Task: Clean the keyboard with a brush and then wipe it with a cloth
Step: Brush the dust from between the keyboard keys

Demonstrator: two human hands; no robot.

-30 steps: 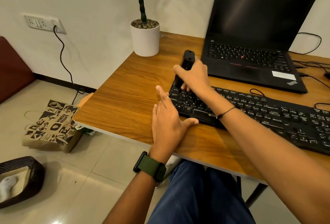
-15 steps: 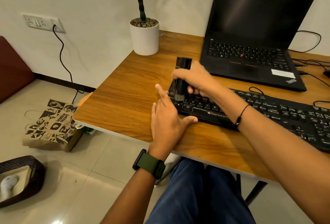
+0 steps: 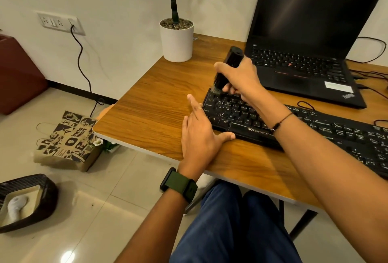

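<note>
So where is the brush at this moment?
In the head view, the right hand grips the brush at the keyboard's far left corner, in front of the laptop.

Wood-grain desk [image 3: 151, 113], matt black plastic keyboard [image 3: 315, 128], glossy floor tiles [image 3: 88, 210]

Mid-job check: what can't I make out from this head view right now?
- Black keyboard: right end cut off by the frame edge; middle keys hidden under the right forearm.
- Black brush: bristle tips blurred, half hidden by the right hand.
- Cloth: not in view.
- Left hand: contact with the keyboard's edge unclear.
</note>
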